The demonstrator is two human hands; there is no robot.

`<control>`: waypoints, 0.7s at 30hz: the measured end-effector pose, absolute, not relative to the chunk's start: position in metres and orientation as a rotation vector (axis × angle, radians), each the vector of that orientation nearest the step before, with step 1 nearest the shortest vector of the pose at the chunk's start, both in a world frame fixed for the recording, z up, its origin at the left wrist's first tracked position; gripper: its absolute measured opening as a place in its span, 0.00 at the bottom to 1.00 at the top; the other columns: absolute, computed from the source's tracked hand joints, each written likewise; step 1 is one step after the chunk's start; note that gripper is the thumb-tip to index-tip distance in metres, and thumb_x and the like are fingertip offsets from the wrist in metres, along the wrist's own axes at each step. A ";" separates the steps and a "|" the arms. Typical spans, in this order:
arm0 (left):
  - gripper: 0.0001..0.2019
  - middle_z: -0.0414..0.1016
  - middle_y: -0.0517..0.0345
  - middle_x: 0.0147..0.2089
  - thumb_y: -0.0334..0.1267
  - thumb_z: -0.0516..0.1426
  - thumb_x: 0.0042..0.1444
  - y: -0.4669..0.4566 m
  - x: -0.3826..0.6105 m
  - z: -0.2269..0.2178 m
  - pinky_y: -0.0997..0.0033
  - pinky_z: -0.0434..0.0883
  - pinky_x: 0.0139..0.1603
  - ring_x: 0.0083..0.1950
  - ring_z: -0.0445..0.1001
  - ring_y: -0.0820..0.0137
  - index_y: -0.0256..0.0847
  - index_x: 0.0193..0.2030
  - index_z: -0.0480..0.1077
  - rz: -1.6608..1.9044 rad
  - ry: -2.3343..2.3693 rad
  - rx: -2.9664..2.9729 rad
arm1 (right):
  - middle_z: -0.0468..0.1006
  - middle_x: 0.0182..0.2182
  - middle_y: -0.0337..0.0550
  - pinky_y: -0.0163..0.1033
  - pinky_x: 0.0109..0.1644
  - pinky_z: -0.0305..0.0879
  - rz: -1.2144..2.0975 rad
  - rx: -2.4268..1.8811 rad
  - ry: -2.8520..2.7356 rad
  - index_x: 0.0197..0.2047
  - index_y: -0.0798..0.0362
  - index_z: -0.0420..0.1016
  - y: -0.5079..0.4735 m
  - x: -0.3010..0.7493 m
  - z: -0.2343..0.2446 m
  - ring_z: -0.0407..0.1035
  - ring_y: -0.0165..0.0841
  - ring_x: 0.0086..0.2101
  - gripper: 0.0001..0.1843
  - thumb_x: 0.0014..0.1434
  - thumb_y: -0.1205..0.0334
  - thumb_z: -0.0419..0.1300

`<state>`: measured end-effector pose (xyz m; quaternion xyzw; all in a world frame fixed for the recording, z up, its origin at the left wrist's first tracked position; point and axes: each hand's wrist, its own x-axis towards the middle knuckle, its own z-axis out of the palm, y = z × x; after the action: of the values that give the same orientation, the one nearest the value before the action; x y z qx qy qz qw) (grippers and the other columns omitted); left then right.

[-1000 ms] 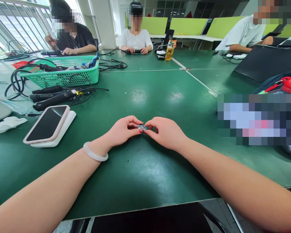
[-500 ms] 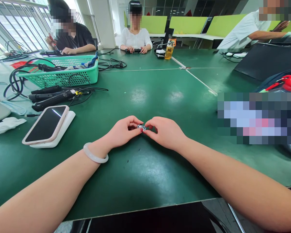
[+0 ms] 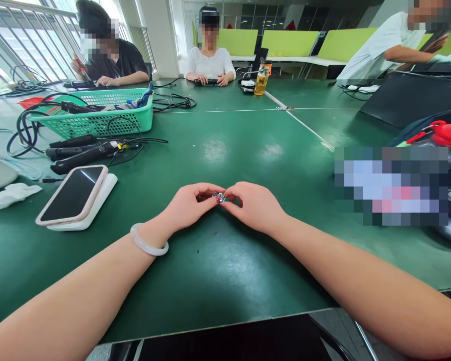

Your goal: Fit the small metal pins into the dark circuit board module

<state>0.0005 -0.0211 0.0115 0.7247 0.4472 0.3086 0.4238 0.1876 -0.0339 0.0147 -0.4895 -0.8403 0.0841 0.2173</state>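
A small silvery, shiny piece (image 3: 220,197), with dark gaps in it, sits between my fingertips above the green table (image 3: 225,271). Its exact kind is too small to make out. From the left, my left hand (image 3: 193,203) pinches it between thumb and fingers; a pale bangle (image 3: 148,240) circles that wrist. My right hand (image 3: 253,205) closes on its other side, thumb and forefinger meeting at the piece. Fingers partly cover it.
At left lie a phone (image 3: 73,193) on a white box, black handled tools (image 3: 84,155) with cables, and a green basket (image 3: 97,123). A drink bottle (image 3: 262,80) stands farther back. A red item (image 3: 445,134) and dark bag are at right. Three people are around the table.
The left fingers have straightened a little over the silvery piece, and it appears slightly turned. Both hands stay in nearly the same place. The view has shifted slightly.
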 end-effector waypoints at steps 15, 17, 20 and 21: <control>0.11 0.78 0.56 0.35 0.43 0.60 0.50 -0.022 0.001 0.014 0.69 0.71 0.41 0.36 0.75 0.70 0.38 0.36 0.72 0.849 1.197 1.795 | 0.74 0.30 0.38 0.34 0.32 0.57 0.243 -1.333 -2.302 0.35 0.51 0.74 -0.034 0.188 0.013 0.66 0.28 0.30 0.10 0.59 0.54 0.57; 0.10 0.77 0.57 0.35 0.42 0.59 0.50 -0.022 0.001 0.014 0.69 0.71 0.41 0.36 0.74 0.70 0.38 0.36 0.72 0.844 1.199 1.797 | 0.75 0.30 0.39 0.34 0.32 0.56 0.243 -1.329 -2.304 0.35 0.51 0.74 -0.034 0.188 0.012 0.66 0.28 0.30 0.11 0.59 0.54 0.56; 0.09 0.77 0.56 0.35 0.40 0.59 0.50 -0.022 0.002 0.015 0.68 0.71 0.43 0.36 0.75 0.70 0.38 0.36 0.72 0.835 1.194 1.777 | 0.75 0.31 0.38 0.34 0.33 0.56 0.247 -1.331 -2.315 0.36 0.51 0.74 -0.034 0.188 0.012 0.66 0.28 0.30 0.11 0.59 0.54 0.56; 0.09 0.77 0.56 0.36 0.40 0.59 0.50 -0.022 0.002 0.015 0.67 0.71 0.43 0.37 0.75 0.70 0.38 0.36 0.72 0.835 1.186 1.758 | 0.75 0.31 0.38 0.34 0.33 0.56 0.243 -1.334 -2.317 0.36 0.51 0.74 -0.034 0.188 0.012 0.66 0.28 0.30 0.11 0.59 0.54 0.56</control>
<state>0.0023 -0.0221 0.0150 0.7006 0.4728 0.3329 0.4181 0.1877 -0.0336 0.0123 -0.4839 -0.8407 0.0881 0.2266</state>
